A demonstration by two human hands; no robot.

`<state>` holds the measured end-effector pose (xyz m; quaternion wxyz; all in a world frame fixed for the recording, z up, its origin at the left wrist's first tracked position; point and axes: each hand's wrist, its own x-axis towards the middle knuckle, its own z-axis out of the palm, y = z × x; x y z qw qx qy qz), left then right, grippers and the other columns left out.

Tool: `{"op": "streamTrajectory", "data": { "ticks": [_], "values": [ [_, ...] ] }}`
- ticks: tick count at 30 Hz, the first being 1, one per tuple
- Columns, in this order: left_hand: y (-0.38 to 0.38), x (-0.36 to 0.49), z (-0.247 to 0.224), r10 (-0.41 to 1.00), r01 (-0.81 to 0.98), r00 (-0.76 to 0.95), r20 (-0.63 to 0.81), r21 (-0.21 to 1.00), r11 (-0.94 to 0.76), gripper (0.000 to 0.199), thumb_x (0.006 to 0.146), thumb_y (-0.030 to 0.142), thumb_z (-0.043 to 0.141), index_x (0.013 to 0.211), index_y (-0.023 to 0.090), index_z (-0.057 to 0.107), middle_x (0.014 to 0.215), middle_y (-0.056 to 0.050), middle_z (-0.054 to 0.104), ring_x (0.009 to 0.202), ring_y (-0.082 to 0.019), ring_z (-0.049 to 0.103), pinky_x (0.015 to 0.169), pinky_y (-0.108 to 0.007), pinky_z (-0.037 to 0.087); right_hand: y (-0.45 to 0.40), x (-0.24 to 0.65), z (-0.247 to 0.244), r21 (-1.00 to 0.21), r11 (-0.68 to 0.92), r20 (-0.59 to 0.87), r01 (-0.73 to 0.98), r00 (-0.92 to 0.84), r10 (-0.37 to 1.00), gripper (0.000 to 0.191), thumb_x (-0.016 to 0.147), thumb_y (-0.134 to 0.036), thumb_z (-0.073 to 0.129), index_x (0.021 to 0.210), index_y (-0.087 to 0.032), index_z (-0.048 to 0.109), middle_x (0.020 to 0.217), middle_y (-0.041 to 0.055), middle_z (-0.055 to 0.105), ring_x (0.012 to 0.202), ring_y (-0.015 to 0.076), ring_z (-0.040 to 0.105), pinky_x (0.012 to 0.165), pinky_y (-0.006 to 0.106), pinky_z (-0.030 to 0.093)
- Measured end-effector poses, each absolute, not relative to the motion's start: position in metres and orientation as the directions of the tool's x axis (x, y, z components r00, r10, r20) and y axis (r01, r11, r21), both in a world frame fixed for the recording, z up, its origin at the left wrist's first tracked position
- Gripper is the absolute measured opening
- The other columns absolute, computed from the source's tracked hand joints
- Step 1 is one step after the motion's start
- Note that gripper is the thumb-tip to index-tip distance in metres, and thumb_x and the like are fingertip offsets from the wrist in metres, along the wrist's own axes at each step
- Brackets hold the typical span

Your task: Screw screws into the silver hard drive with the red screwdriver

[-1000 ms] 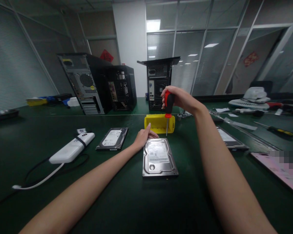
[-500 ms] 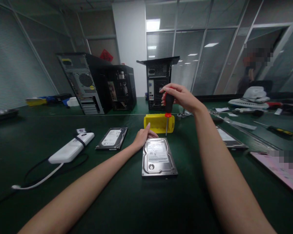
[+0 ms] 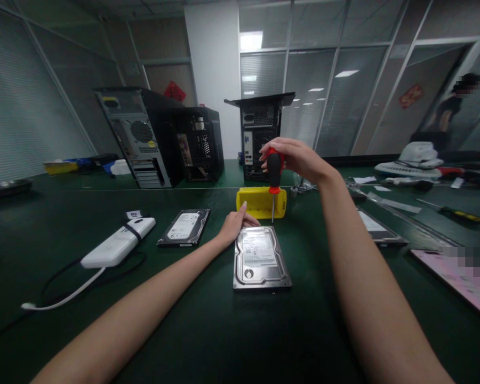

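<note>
A silver hard drive (image 3: 260,258) with a white label lies flat on the dark green table (image 3: 208,330). My left hand (image 3: 238,224) rests at its far left corner, thumb raised and fingers spread along the far edge. My right hand (image 3: 290,154) is closed round the handle of a red and black screwdriver (image 3: 274,170). Its shaft points straight down, with the tip by the drive's far right corner; whether it touches a screw is too small to tell. Just behind the drive stands a yellow bin (image 3: 256,201).
Another hard drive (image 3: 184,226) and a white power bank (image 3: 118,244) with cables lie left. On the right are a third drive (image 3: 376,229), a pink panel (image 3: 452,277) and a yellow-black screwdriver (image 3: 460,215). Computer cases (image 3: 160,133) stand behind. A person (image 3: 448,114) is at the far right.
The top of the screwdriver handle has tilted slightly left with my right hand. My left hand stays in place. The person in the background has moved right.
</note>
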<state>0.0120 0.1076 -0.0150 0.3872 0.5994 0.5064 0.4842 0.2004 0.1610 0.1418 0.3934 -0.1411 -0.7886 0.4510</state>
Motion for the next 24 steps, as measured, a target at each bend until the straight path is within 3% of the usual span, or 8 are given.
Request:
{"op": "streamTrajectory", "data": {
  "ticks": [5,11,18,24],
  "values": [
    [0.1078,0.0116,-0.0155,0.984,0.239,0.012,0.179,0.955,-0.176,0.075,0.089,0.065,0.026,0.063,0.013,0.074,0.061,-0.010,0.071,0.060,-0.019,0.066,0.067,-0.029,0.050,0.1605,0.1999,0.1408,-0.826,0.516,0.524,-0.227,-0.646,0.555,0.021,0.084,-0.033,0.059,0.091,-0.013,0.063,0.096,0.0074,0.067,0.079,0.0124,0.066,0.075,0.025,0.054],
    [0.1090,0.0115,-0.0168,0.982,0.244,0.015,0.189,0.952,-0.187,0.077,0.088,0.066,0.025,0.063,0.012,0.074,0.063,-0.011,0.072,0.060,-0.019,0.066,0.067,-0.029,0.050,0.1596,0.1984,0.1389,-0.817,0.525,0.541,-0.240,-0.634,0.552,0.021,0.081,-0.035,0.064,0.088,-0.014,0.063,0.086,0.0040,0.067,0.077,0.0117,0.066,0.074,0.025,0.055],
    [0.1068,0.0121,-0.0147,0.980,0.239,0.016,0.198,0.951,-0.196,0.076,0.088,0.066,0.027,0.064,0.012,0.074,0.063,-0.010,0.071,0.060,-0.019,0.066,0.068,-0.029,0.050,0.1569,0.1988,0.1399,-0.810,0.558,0.530,-0.181,-0.632,0.566,0.036,0.079,-0.036,0.067,0.107,-0.015,0.062,0.084,0.0041,0.067,0.074,0.0121,0.066,0.067,0.022,0.054],
    [0.1080,0.0120,-0.0152,0.982,0.230,0.016,0.191,0.955,-0.189,0.076,0.088,0.067,0.027,0.062,0.013,0.073,0.061,-0.010,0.071,0.060,-0.019,0.066,0.068,-0.029,0.050,0.1587,0.1979,0.1391,-0.821,0.537,0.525,-0.192,-0.622,0.580,0.025,0.079,-0.037,0.067,0.090,-0.014,0.064,0.079,0.0022,0.065,0.073,0.0093,0.063,0.069,0.021,0.053]
  ]
}}
